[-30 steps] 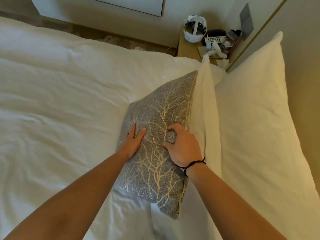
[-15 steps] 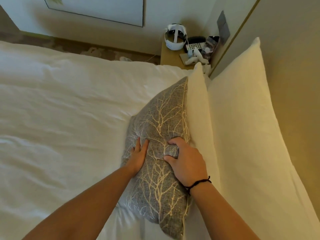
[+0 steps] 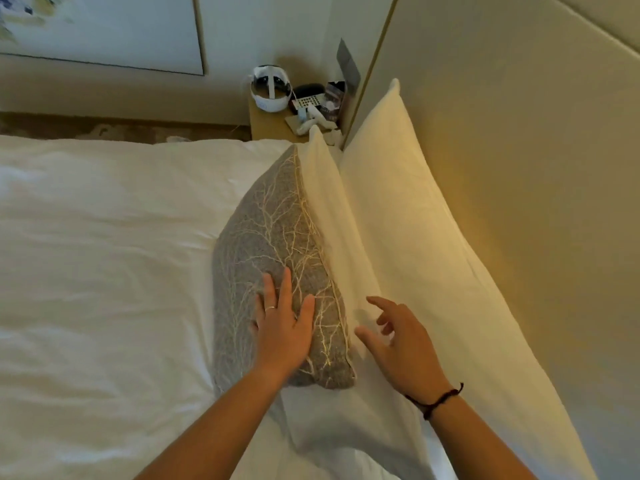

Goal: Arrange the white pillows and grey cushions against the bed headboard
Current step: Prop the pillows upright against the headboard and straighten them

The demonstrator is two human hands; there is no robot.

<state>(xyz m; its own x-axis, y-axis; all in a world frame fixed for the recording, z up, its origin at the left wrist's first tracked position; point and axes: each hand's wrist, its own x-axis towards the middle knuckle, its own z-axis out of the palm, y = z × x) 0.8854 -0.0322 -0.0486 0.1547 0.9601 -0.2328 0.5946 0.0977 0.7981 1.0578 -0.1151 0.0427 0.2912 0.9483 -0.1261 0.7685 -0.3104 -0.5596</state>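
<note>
A grey cushion [image 3: 263, 244] with a pale branch pattern stands on edge on the bed, leaning against a white pillow [image 3: 332, 216]. Behind that, a second white pillow [image 3: 408, 216] rests against the beige headboard [image 3: 519, 168]. My left hand [image 3: 282, 327] lies flat on the cushion's front face, fingers spread. Just to the right of the cushion, my right hand [image 3: 401, 337] hovers over the nearer white pillow with fingers loosely apart and nothing in it.
A white duvet [image 3: 104, 254] covers the bed to the left. Beyond the pillows a wooden bedside table [image 3: 270, 128] carries a white headset [image 3: 270, 88], a phone and small items. A framed picture [image 3: 104, 29] hangs on the far wall.
My right hand has let go of the cushion and moved right over the white pillow. The cushion now stands more upright against the pillow. My left hand stays pressed on it.
</note>
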